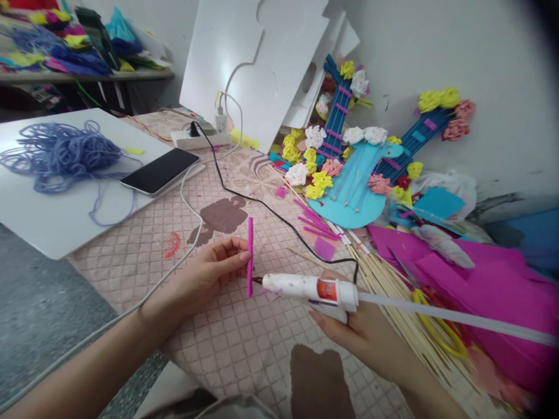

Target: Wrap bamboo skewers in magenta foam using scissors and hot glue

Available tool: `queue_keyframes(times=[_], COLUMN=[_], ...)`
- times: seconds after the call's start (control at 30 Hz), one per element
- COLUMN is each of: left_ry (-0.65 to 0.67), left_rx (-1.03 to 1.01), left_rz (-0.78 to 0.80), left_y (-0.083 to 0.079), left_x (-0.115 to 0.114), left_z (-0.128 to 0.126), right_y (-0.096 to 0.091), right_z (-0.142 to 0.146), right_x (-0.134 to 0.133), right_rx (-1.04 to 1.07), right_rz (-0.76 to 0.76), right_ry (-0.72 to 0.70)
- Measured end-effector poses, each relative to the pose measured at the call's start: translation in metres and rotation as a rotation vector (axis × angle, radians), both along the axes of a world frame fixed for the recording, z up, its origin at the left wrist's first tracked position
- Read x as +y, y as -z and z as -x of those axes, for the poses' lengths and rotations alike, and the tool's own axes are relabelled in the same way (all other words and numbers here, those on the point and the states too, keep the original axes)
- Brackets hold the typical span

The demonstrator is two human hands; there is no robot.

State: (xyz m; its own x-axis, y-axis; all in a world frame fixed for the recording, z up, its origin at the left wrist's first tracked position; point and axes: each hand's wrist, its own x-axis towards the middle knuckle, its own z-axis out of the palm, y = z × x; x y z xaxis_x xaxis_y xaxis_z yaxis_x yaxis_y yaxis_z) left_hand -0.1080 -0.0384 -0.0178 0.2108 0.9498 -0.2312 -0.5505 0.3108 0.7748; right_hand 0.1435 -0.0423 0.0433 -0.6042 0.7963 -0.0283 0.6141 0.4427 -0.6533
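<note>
My left hand [209,270] pinches a thin magenta foam stick [250,256] and holds it upright above the pink quilted mat [244,343]. My right hand [353,329] grips a white hot glue gun [310,289] with a long glue stick [458,320] trailing out of its back. The gun's nozzle touches the lower part of the magenta stick from the right. Its black cord [271,212] runs back to a power strip [201,137].
More magenta sticks [314,224], bamboo skewers [393,285] and magenta foam sheets [493,285] lie to the right. Blue foam guitars with paper flowers [349,174] lean at the wall. A phone [159,170] and blue yarn [61,152] rest on a white board at left.
</note>
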Motion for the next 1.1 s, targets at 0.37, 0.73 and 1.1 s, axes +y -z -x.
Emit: queue_keyframes(times=[0.37, 0.73, 1.1], left_ry=[-0.012, -0.022, -0.018], left_rx=[0.014, -0.03, -0.051], left_rz=[0.009, -0.007, 0.013], left_y=[0.004, 0.01, 0.006], left_x=[-0.002, 0.001, -0.002], left_z=[0.0, -0.002, 0.0], right_y=[0.014, 0.052, 0.065], right_z=[0.014, 0.123, 0.131], right_x=[0.032, 0.162, 0.187], right_rx=[0.167, 0.314, 0.22], right_rz=[-0.084, -0.299, -0.351], right_ry=[0.355, 0.26, 0.343])
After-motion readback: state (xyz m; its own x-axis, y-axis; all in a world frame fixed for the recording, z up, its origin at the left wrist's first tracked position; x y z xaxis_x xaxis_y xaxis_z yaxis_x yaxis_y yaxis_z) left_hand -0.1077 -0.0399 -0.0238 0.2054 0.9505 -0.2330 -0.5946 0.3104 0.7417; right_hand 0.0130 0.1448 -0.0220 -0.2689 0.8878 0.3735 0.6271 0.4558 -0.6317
